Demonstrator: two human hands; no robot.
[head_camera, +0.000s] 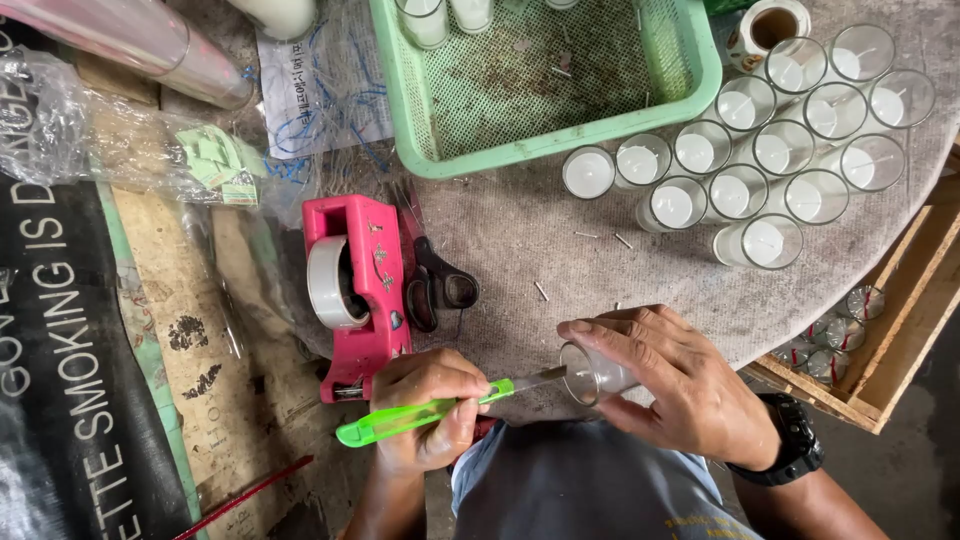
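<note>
Left hand (425, 410) clamped on green knife (420, 415), blade tip inside glass (595, 372) gripped by right hand (670, 385), at 6 o'clock. Could slip: blade into fingers, or glass cracked by prying.

- Open stretch: bare grey surface (520, 235) between the green tray and the two hands, only small wick scraps lying on it.
- Far side: green tray (545, 140) blocks the way.
- Right: cluster of glass candles (760, 150), standing close together.
- Left: pink tape dispenser (360, 290) with black scissors (435, 285) just beside it.
- Right edge: wooden crate (900, 330) below the surface's rim.
</note>
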